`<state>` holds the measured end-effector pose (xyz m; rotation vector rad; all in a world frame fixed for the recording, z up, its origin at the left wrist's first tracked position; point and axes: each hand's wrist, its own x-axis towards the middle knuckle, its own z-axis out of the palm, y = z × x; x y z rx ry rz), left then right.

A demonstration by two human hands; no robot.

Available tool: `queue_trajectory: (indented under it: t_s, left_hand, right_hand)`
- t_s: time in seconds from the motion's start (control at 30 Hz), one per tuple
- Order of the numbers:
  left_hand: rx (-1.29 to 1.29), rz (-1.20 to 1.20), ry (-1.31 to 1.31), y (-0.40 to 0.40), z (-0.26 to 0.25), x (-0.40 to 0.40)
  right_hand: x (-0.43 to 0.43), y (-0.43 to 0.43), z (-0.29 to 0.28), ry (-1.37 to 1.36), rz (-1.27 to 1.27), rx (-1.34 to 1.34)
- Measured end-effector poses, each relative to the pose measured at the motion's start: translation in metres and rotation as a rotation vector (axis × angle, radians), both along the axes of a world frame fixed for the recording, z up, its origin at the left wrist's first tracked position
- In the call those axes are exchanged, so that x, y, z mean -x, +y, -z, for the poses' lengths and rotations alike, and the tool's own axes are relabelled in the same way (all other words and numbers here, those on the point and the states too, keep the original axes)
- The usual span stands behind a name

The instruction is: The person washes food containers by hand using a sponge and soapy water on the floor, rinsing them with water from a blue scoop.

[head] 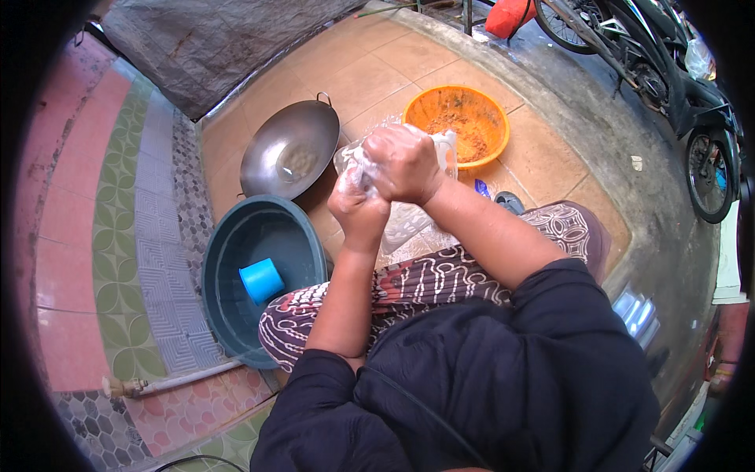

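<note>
My left hand [361, 197] and my right hand [404, 159] are closed together around a soapy, whitish wad, probably cloth, of which only foamy bits show between the fingers. Suds cover both hands. Under and behind them is a translucent plastic tray or container [407, 223], wet and partly hidden by my hands and arms. An orange plastic basin [501, 138] with brown residue inside lies just beyond my right hand. To the left of my hands, a metal wok [268, 147] with loop handles rests on the tiles.
A large dark teal tub [214, 259] with a light blue plastic cup [262, 281] in it stands by my left knee. Tiled steps and a pipe [189, 377] lie at left. A grey tarp [218, 41] hangs at upper left; a motorcycle [666, 76] is parked at upper right.
</note>
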<state>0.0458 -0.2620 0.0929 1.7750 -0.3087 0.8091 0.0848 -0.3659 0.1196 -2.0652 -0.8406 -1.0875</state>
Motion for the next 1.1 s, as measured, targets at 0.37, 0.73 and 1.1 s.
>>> queue_trajectory:
  t_s: [0.37,0.73,1.1]
  left_hand:
    - [-0.061,-0.078,0.005,0.012,0.008,-0.005]
    - [0.083,0.03,0.159,0.016,0.007,-0.004]
    - [0.531,-0.079,0.247,0.048,0.007,-0.028]
  right_hand:
    - [-0.025,-0.023,0.017,0.2,0.187,-0.136]
    - [-0.04,-0.034,0.042,0.222,0.28,-0.273]
    - [-0.008,0.004,0.039,0.237,-0.08,0.043]
